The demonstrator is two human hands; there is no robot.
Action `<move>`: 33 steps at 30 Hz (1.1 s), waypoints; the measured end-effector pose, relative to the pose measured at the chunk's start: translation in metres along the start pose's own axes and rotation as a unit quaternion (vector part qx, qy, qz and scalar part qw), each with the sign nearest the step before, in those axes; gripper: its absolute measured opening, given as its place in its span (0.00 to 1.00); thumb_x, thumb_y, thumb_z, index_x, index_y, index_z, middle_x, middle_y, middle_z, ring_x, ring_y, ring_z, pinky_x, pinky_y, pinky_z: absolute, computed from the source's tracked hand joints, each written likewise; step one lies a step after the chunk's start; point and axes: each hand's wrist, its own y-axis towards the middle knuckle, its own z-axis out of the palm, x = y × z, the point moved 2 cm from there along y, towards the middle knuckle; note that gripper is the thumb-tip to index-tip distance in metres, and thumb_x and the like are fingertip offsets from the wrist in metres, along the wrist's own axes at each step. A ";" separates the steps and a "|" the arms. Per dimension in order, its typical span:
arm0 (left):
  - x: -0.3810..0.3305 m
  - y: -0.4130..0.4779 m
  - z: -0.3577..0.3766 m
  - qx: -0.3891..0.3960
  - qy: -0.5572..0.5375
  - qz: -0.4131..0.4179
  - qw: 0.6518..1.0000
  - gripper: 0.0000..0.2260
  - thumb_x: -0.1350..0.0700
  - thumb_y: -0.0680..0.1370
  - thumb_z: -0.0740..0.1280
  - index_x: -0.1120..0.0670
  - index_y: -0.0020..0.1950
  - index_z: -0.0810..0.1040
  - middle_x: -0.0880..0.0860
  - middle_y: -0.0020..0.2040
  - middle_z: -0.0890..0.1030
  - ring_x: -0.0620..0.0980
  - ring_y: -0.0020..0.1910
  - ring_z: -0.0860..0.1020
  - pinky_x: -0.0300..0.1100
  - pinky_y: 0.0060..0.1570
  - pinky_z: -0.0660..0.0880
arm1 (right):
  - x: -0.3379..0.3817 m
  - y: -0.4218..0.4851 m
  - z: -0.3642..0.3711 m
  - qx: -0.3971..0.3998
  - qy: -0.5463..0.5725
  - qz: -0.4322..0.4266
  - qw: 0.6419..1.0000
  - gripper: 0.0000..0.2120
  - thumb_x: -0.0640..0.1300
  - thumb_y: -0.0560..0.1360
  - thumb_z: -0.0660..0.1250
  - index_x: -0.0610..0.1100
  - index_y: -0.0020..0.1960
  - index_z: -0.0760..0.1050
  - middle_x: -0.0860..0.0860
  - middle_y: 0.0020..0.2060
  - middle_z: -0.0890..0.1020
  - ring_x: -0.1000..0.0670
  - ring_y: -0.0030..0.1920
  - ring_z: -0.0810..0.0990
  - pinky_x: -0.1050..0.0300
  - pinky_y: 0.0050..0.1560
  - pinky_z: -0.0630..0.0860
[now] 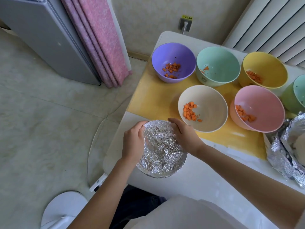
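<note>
A bowl covered with crinkled silver foil [162,152] stands at the near left corner of the white table [206,176]. My left hand [133,141] curls round the foil at the bowl's left rim. On the far right rim my right hand [184,133] presses the foil down with bent fingers. Whatever lies inside the bowl is hidden by the foil.
On a yellow mat [153,98] stand a purple bowl [173,61], a mint bowl [217,66], a yellow bowl [264,70], a cream bowl [203,108] and a pink bowl [259,108], each with carrot pieces. A green bowl [295,95] and crumpled foil [287,149] sit at the right edge.
</note>
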 end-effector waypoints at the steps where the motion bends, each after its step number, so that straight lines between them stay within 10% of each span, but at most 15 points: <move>1: 0.002 0.000 -0.001 -0.005 -0.008 -0.010 1.000 0.13 0.65 0.80 0.59 0.56 0.59 0.79 0.57 0.40 0.82 0.52 0.39 0.74 0.29 0.33 0.65 | -0.002 -0.005 -0.001 -0.001 0.010 0.005 1.000 0.16 0.43 0.82 0.54 0.41 0.67 0.70 0.45 0.60 0.78 0.45 0.60 0.75 0.63 0.55 0.65; 6: 0.003 -0.004 -0.002 -0.005 -0.021 -0.029 0.999 0.12 0.62 0.81 0.59 0.56 0.60 0.78 0.51 0.44 0.82 0.40 0.35 0.74 0.28 0.38 0.69 | -0.009 -0.017 -0.003 -0.007 0.031 0.007 0.999 0.14 0.38 0.80 0.56 0.43 0.63 0.73 0.48 0.55 0.81 0.48 0.56 0.77 0.67 0.52 0.66; 12: 0.007 0.003 -0.005 0.017 0.028 -0.072 0.997 0.13 0.60 0.82 0.55 0.58 0.61 0.77 0.52 0.40 0.80 0.50 0.37 0.76 0.41 0.39 0.71 | 0.005 -0.007 -0.011 0.038 -0.056 -0.033 0.997 0.15 0.39 0.81 0.54 0.43 0.65 0.71 0.45 0.54 0.81 0.44 0.54 0.79 0.56 0.53 0.71; 23: 0.007 0.042 -0.049 -0.188 -0.016 -0.127 0.974 0.10 0.65 0.79 0.58 0.64 0.54 0.78 0.54 0.37 0.76 0.52 0.37 0.70 0.36 0.35 0.59 | 0.029 0.137 -0.068 -0.072 -0.166 -0.066 0.981 0.20 0.35 0.75 0.62 0.39 0.67 0.68 0.41 0.64 0.71 0.40 0.64 0.69 0.49 0.61 0.67; 33: 0.023 0.059 -0.077 -0.284 -0.017 -0.156 0.946 0.11 0.64 0.80 0.56 0.67 0.54 0.76 0.63 0.43 0.79 0.53 0.41 0.72 0.35 0.39 0.61 | 0.027 0.170 -0.059 -0.066 -0.278 -0.061 0.956 0.13 0.38 0.75 0.59 0.46 0.56 0.78 0.45 0.52 0.81 0.38 0.50 0.78 0.54 0.41 0.68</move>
